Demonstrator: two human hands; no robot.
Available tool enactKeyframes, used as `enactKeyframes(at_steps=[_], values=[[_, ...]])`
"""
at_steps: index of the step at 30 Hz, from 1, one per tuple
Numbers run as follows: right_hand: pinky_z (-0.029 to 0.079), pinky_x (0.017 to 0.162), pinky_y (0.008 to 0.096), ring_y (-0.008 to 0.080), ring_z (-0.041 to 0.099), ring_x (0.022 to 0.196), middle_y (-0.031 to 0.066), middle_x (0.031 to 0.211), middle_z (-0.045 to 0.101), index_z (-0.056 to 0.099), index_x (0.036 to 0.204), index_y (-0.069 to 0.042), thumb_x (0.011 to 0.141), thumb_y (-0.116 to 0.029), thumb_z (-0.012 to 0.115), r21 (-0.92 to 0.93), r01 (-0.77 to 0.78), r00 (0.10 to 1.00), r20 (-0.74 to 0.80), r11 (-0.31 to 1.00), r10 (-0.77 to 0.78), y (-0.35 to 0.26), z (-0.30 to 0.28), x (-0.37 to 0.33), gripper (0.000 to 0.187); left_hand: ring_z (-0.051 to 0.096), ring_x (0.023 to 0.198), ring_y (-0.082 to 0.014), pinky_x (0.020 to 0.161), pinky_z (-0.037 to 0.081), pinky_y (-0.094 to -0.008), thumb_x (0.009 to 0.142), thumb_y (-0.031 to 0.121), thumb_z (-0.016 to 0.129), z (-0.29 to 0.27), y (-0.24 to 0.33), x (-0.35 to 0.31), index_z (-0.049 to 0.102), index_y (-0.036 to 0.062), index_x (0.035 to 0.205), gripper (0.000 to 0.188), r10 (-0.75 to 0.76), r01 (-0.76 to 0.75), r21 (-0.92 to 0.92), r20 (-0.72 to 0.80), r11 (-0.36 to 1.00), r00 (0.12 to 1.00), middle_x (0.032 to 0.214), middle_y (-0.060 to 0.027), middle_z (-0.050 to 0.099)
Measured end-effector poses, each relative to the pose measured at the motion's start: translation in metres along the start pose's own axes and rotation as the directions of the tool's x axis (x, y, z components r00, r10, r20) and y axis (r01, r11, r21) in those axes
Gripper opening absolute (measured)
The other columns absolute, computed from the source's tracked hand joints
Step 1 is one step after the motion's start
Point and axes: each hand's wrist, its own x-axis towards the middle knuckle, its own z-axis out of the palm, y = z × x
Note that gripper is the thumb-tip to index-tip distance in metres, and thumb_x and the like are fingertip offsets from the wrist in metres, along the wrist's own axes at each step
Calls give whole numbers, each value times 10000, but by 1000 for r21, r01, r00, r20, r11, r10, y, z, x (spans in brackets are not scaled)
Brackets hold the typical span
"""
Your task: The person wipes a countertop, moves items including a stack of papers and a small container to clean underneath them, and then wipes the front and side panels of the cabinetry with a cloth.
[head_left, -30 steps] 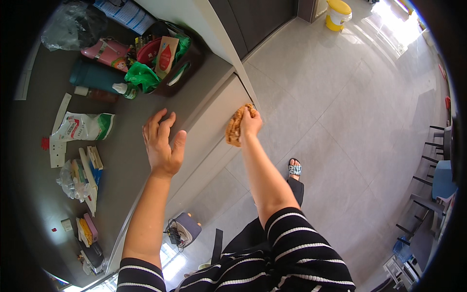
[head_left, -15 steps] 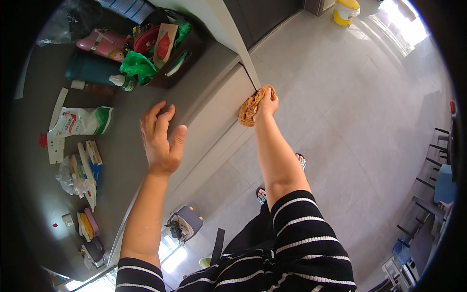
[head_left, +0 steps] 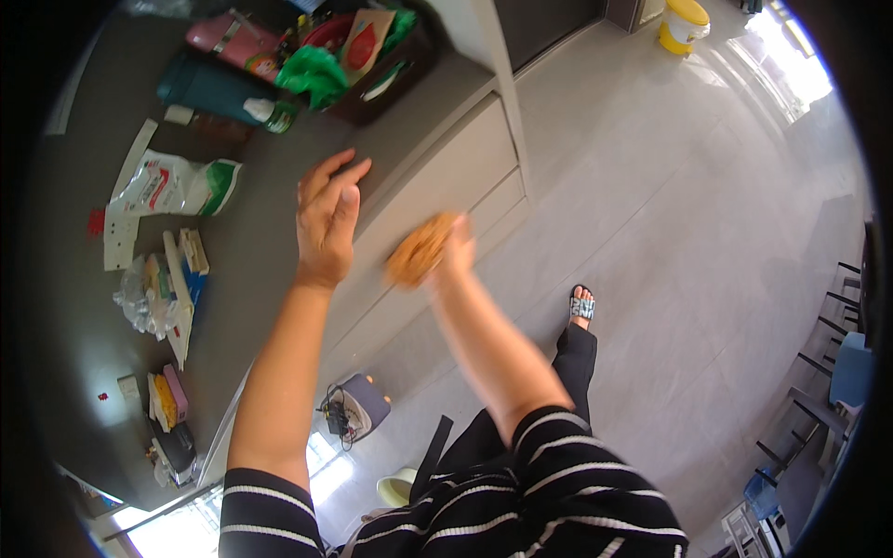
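Note:
My right hand, a little smeared by motion, is closed on a brown cloth. The cloth lies against the pale drawer front of the cabinet, below the counter edge. Over the grey countertop my left hand is held with its fingers apart and nothing in it. Whether its fingertips touch the counter I cannot tell.
Along the counter stand a dark basket with a green bag, a teal bottle, a white-green packet and several books. A grey bin holding cables and a yellow bucket are on the floor.
My right hand has moved the cloth left and nearer, from the drawer's far end to its middle. My left hand has shifted slightly right and farther away. One foot has stepped out to the right.

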Motion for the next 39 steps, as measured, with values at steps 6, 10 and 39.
enactKeyframes(at_steps=[6,10,39], values=[[521,753,326,196,599,894,83,1058,582,495,1148,-59,953,-334,582,39,630,775,27,776,-631,-124,82,-33,348,498,1221,-309,1063,331,-418,1007,315,439,-49,4,-16,663,-9,1110,407,44,-44,13,-14,999,999,1278,-192,565],[475,844,352,219,560,979,111,1083,572,467,1249,-1,936,-210,613,-143,832,551,324,536,-769,1,44,-68,404,404,1311,-366,1129,193,-505,1012,375,390,-71,-30,-77,557,17,1279,477,173,-231,483,162,844,971,1385,-187,477],[338,1078,452,432,335,1322,227,1425,329,493,1322,-121,706,147,560,-355,921,365,634,163,-682,165,-59,-59,675,316,1400,-360,1160,80,-503,986,452,374,-70,-54,-99,336,-7,1451,655,-43,14,248,111,969,993,1489,-197,370]])
